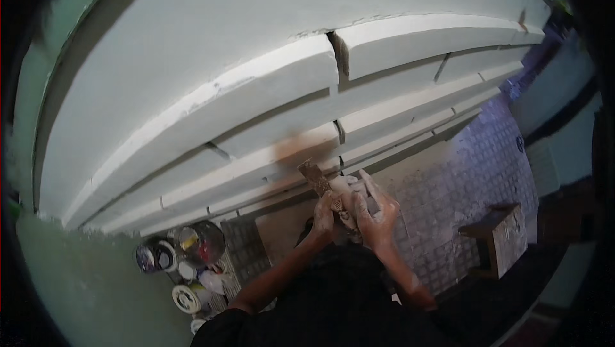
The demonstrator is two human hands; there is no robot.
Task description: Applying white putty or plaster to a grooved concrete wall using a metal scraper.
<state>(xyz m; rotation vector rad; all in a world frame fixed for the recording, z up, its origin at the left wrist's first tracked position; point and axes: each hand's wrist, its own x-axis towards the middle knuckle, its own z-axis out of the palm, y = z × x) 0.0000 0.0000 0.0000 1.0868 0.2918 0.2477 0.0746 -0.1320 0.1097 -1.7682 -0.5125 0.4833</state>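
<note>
My left hand (323, 219) grips a putty knife (314, 174), its flat blade crusted with pale material and angled up toward the white ledges. Close beside it, my right hand (375, 212) is curled round a whitish lump (346, 190), against the knife, with its index finger raised; both hands are smeared white. Beyond them, several long white stepped ledges (416, 40) run along the pale wall (256, 1), with dark gaps between some segments. A blurred brown patch over the middle ledge cannot be made out.
Several tubs and cans (186, 299) and a transparent bucket (208, 238) stand at the lower left beside the green wall (96, 283). A wooden stool (503, 241) stands at the right on the tiled floor (467, 161).
</note>
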